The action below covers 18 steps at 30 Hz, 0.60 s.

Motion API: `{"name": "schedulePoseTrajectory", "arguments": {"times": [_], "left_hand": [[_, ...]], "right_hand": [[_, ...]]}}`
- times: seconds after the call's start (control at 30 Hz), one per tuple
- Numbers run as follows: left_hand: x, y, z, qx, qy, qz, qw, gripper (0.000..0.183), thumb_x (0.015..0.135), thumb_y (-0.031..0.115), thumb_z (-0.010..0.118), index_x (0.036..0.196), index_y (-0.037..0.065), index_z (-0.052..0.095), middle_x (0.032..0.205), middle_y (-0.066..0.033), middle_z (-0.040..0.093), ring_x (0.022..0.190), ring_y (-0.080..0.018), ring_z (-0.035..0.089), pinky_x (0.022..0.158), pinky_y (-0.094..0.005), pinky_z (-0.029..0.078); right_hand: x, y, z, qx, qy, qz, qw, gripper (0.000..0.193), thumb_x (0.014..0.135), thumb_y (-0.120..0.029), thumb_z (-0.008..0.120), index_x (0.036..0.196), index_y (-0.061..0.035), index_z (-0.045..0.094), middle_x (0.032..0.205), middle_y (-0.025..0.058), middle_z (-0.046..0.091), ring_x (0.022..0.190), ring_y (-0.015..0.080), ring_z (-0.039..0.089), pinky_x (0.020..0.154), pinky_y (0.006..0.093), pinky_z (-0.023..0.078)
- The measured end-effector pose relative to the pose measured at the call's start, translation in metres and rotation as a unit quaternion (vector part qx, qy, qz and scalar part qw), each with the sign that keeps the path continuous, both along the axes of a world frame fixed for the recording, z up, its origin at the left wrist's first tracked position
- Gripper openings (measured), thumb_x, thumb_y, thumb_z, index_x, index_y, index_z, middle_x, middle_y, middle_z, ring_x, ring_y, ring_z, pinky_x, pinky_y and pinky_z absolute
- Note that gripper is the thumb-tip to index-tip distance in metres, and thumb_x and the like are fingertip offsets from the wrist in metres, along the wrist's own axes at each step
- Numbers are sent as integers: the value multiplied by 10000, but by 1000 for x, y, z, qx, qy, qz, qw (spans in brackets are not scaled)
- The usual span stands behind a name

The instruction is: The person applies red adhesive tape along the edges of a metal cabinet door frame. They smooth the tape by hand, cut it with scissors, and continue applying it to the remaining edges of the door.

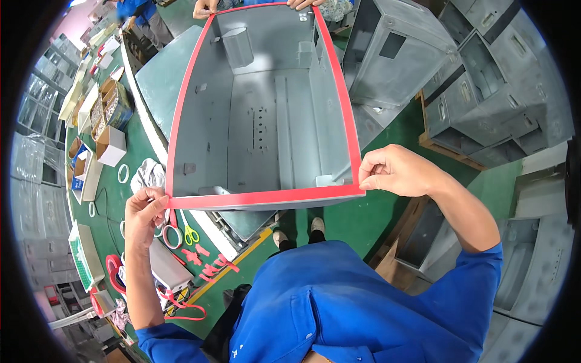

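Note:
A grey sheet-metal cabinet [251, 100] lies in front of me with its hollow inside facing up. Red tape [266, 198] runs along its rim on all sides. My left hand [144, 216] is closed, thumb and fingers pinching the tape at the near left corner. At the near right corner my right hand [396, 172] is also closed, its fingertips pinched on the tape at the edge. Across the cabinet, a co-worker's hands [206, 8] touch the two far corners. Inside the cabinet are a row of small holes and several brackets.
Left of the cabinet stands a green-topped workbench [112, 206] with yellow-green scissors [190, 234], red tape pieces [212, 267], tape rolls [172, 236] and cardboard boxes [111, 146]. More grey cabinets [399, 54] stand at the right, some on wooden pallets [448, 151]. Another person [145, 21] is at the far left.

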<state>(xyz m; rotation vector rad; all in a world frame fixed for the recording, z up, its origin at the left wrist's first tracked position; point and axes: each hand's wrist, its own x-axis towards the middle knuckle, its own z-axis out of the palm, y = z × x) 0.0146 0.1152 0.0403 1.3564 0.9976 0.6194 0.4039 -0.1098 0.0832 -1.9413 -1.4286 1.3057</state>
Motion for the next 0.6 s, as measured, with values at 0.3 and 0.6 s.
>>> {"name": "schedulePoseTrajectory", "arguments": {"times": [0.3, 0.6], "left_hand": [[0, 1, -1, -14, -6, 3, 1000, 103, 777, -11, 683, 735, 30, 599, 702, 13, 545, 501, -19, 399, 422, -173, 261], [1, -1, 2, -17, 4, 14, 1000, 100, 764, 6, 692, 740, 36, 599, 670, 15, 539, 501, -20, 396, 430, -173, 258]], "right_hand": [[-3, -5, -3, 34, -7, -12, 999, 113, 808, -105, 647, 841, 4, 643, 740, 67, 633, 657, 124, 567, 629, 279, 460], [-18, -18, -9, 118, -47, -67, 990, 180, 825, -84, 651, 969, -8, 574, 736, 42, 601, 660, 106, 579, 615, 261, 470]]}}
